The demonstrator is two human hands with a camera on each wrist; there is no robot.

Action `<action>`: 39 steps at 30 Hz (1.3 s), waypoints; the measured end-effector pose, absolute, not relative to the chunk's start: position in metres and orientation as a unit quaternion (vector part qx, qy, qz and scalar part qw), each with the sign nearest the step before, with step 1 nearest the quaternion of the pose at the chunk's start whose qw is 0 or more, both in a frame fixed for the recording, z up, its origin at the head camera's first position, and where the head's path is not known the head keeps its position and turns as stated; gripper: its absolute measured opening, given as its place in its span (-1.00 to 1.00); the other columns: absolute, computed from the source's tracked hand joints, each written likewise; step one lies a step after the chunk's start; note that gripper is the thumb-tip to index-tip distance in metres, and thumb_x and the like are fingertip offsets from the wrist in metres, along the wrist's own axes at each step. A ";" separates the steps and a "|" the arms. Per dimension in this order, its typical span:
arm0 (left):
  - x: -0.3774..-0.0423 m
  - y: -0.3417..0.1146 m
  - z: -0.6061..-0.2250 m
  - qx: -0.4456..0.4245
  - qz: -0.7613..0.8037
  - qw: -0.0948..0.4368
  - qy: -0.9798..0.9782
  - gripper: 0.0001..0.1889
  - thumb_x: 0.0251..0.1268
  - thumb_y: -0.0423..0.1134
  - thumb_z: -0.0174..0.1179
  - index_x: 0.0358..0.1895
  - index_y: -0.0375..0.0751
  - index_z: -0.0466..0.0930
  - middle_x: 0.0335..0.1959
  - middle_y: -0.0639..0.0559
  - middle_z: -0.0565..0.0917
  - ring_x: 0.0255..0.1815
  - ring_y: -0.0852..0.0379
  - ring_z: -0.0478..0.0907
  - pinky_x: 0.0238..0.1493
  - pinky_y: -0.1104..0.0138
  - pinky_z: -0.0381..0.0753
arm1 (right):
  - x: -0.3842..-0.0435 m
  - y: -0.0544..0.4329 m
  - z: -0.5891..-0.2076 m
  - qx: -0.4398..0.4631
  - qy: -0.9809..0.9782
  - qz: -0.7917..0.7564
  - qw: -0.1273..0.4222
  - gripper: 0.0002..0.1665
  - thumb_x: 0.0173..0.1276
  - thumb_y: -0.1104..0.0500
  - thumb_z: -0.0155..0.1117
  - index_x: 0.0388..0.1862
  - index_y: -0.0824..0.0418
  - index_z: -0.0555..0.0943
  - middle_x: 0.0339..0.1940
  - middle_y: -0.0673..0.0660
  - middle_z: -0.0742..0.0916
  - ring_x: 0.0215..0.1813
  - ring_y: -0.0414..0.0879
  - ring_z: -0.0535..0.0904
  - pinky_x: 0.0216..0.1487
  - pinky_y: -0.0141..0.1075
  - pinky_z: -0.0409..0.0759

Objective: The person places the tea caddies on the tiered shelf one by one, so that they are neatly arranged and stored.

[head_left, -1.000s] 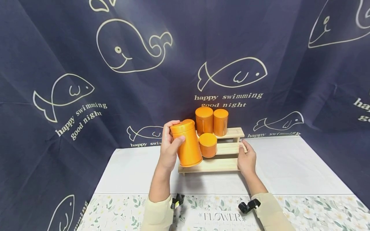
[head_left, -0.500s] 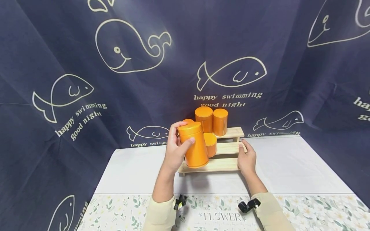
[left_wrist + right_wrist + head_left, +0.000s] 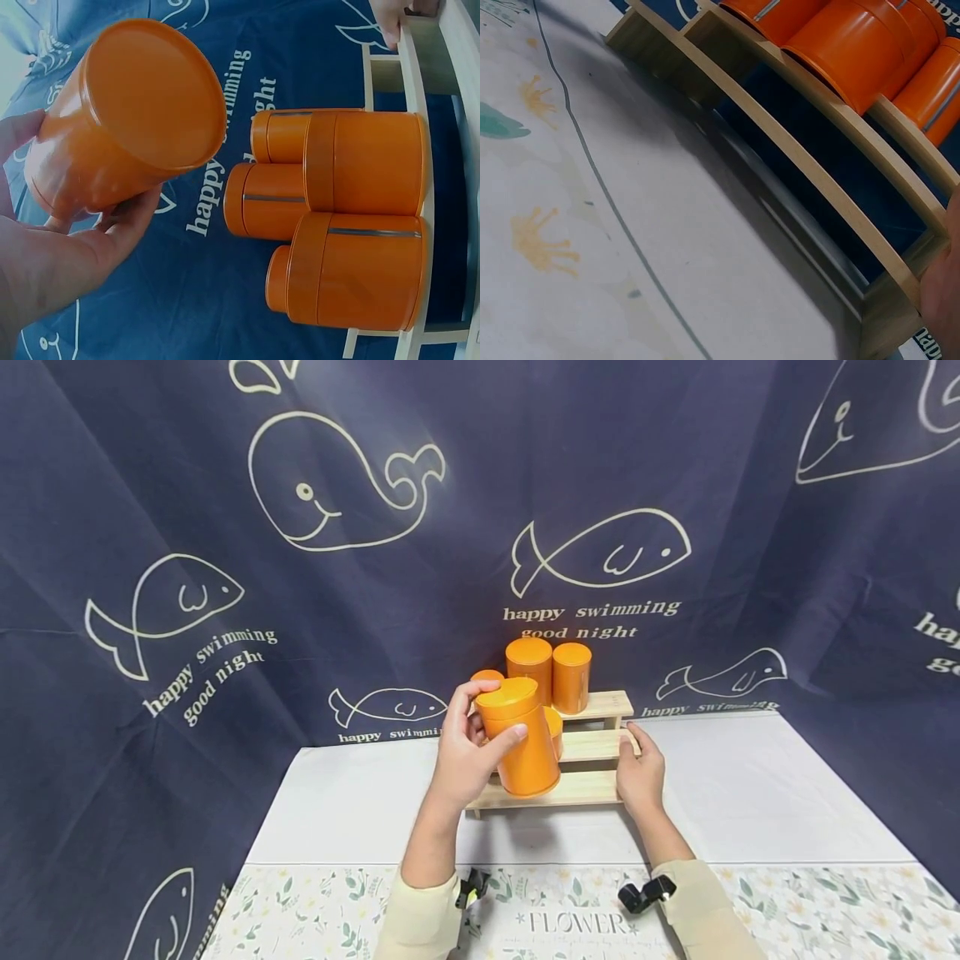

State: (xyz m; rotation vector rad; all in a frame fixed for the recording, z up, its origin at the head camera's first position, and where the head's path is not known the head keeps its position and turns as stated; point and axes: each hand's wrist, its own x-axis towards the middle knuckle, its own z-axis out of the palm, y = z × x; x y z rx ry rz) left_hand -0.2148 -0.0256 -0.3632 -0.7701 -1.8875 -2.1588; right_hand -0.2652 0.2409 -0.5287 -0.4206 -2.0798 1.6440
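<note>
My left hand (image 3: 457, 764) grips a tall orange lidded canister (image 3: 525, 750) in the air before the shelf, thumb on the near side and fingers around the back. It is tilted, and the left wrist view shows its flat base (image 3: 156, 94). Around the right end of a three-step wooden display shelf (image 3: 585, 787) curls my right hand (image 3: 642, 775), thumb by the middle step. Two upright canisters, one wider (image 3: 529, 656) and one slimmer (image 3: 572, 681), stand on the top step. Behind the held canister, a shorter canister (image 3: 556, 731) on the middle step is mostly hidden.
Another canister top (image 3: 487, 675) peeks out at the shelf's left. A white cloth (image 3: 720, 777) lies under the shelf, with a flowered mat (image 3: 315, 902) nearer me. A dark blue fish-print curtain (image 3: 450, 593) hangs close behind.
My left hand has carried the tall canister rightward, across the front of the shelf, covering more of the short canister and uncovering another at the left. My right hand stays put.
</note>
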 end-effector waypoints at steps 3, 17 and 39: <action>-0.214 -0.024 -0.364 -0.260 -0.712 0.090 -0.646 -0.34 0.18 -0.44 0.47 0.35 -0.26 0.41 0.34 -0.14 0.53 0.05 0.08 0.69 0.14 0.36 0.72 | -0.265 0.241 -0.529 -0.151 -0.754 0.596 0.230 -0.44 0.70 0.21 -0.05 0.58 0.36 0.37 0.59 0.40 0.47 0.70 0.27 0.26 0.70 0.14 0.22; -0.209 -0.004 -0.374 -0.268 -0.631 0.092 -0.722 -0.35 0.08 -0.24 0.63 0.21 0.00 0.47 0.19 0.08 0.52 -0.14 0.05 0.57 -0.13 0.42 0.58 | -0.266 0.242 -0.529 -0.157 -0.749 0.603 0.225 -0.44 0.70 0.21 -0.06 0.58 0.35 0.39 0.57 0.38 0.49 0.51 0.26 0.48 0.60 0.13 0.37; -0.215 0.046 -0.405 -0.291 -0.496 0.155 -0.803 -0.41 -0.06 0.04 0.71 0.04 0.13 0.60 0.18 0.29 0.58 0.21 0.30 0.52 0.17 0.35 0.64 | -0.262 0.245 -0.525 -0.162 -0.735 0.626 0.207 -0.39 0.73 0.04 -0.15 0.59 0.30 0.39 0.63 0.30 0.45 0.73 0.22 0.21 0.74 0.14 0.14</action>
